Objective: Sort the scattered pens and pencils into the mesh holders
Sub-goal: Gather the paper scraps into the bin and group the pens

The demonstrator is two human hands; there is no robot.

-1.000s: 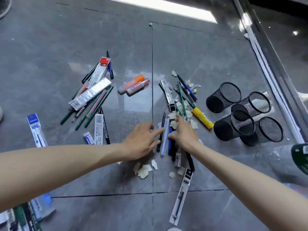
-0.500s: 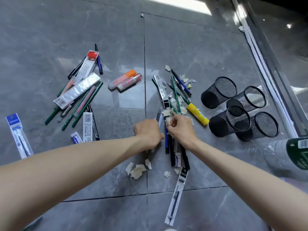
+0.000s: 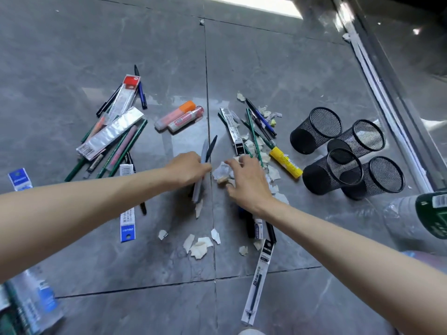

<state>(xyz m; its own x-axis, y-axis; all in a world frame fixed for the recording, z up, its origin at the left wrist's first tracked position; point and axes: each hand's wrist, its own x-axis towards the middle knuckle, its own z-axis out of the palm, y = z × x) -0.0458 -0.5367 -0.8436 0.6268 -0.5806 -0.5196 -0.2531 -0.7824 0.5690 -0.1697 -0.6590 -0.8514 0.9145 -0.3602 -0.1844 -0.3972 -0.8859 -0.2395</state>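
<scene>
My left hand (image 3: 187, 169) grips two pens (image 3: 207, 151), one grey and one black, lifted off the grey tile floor with their tips pointing away from me. My right hand (image 3: 246, 180) hovers over crumpled paper scraps (image 3: 222, 171), fingers spread and loosely curled, holding nothing that I can make out. Several black mesh holders (image 3: 332, 174) lie on their sides at the right. Green pencils and blue pens (image 3: 257, 128) lie just beyond my right hand. A yellow marker (image 3: 285, 162) lies between them and the holders.
A pile of packaged refills, pencils and pens (image 3: 113, 131) lies at the left. Two orange and pink markers (image 3: 179, 116) sit in the middle. Packaged refills (image 3: 257, 279) and torn paper bits (image 3: 198, 245) lie nearer me. A plastic bottle (image 3: 420, 216) is at the right edge.
My left hand closed on two pens and lifted them to the left. My right hand let go of the pen cluster and spread over the paper scraps.
</scene>
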